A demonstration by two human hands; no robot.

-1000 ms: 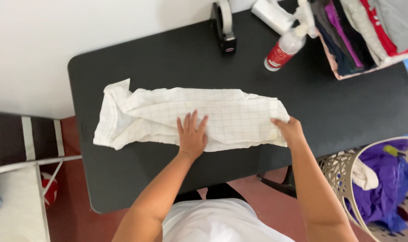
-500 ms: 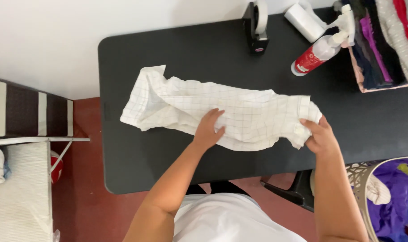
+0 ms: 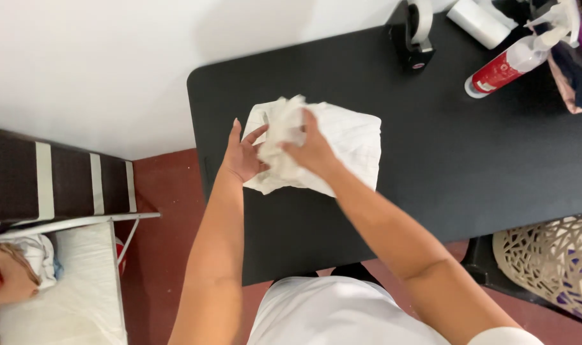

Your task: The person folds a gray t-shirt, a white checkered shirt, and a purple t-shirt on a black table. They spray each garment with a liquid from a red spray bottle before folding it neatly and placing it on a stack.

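Both hands worked a white checked cloth (image 3: pixel 342 144) on the black table (image 3: pixel 457 166).

The left hand (image 3: pixel 243 153) lay spread against the cloth's edge — the right hand (image 3: pixel 313 150) just beside it, pinching a bunched fold. A red spray bottle (image 3: pixel 505 67) stood well beyond the right hand.

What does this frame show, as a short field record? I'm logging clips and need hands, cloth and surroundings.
left hand: open, palm against the cloth's left edge
right hand: grip closed on a bunched part of the cloth
cloth: white checked cloth, folded over into a compact bundle
surface: black table
far edge: tape dispenser, red spray bottle lying down, white roll
lower right: woven basket
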